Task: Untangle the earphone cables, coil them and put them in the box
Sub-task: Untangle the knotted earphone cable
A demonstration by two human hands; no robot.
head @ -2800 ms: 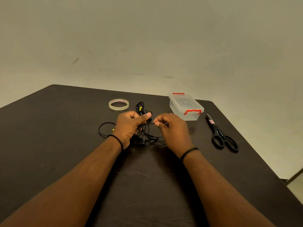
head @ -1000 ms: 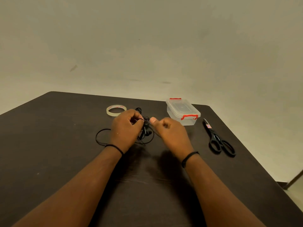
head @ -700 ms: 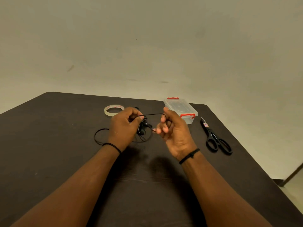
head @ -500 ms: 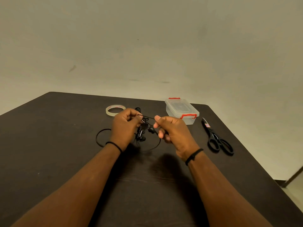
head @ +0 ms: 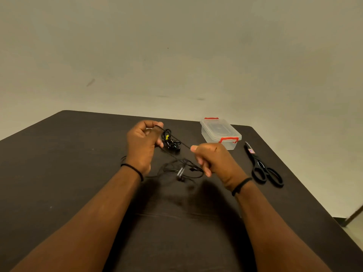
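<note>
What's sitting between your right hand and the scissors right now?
In the head view, only bare dark table shows between the right hand and the scissors; no earphone cable strays there.

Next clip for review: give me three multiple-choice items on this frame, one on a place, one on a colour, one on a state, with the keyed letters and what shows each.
1. Where do the scissors lie relative to the box?
A. to its right, nearer the camera
B. inside it
C. to its left, beside the left hand

2. What colour are the box's clasps?
A. blue
B. red
C. black

3. What is the state of the box?
A. lid off, cables inside
B. tipped on its side
C. lid on, upright on the table

Answers:
1. A, the scissors lie on bare tabletop to the right of the box.
2. B, a red clasp shows at each end.
3. C, the lid sits on it, while the earphone cables are stretched between the left hand and right hand.
</note>
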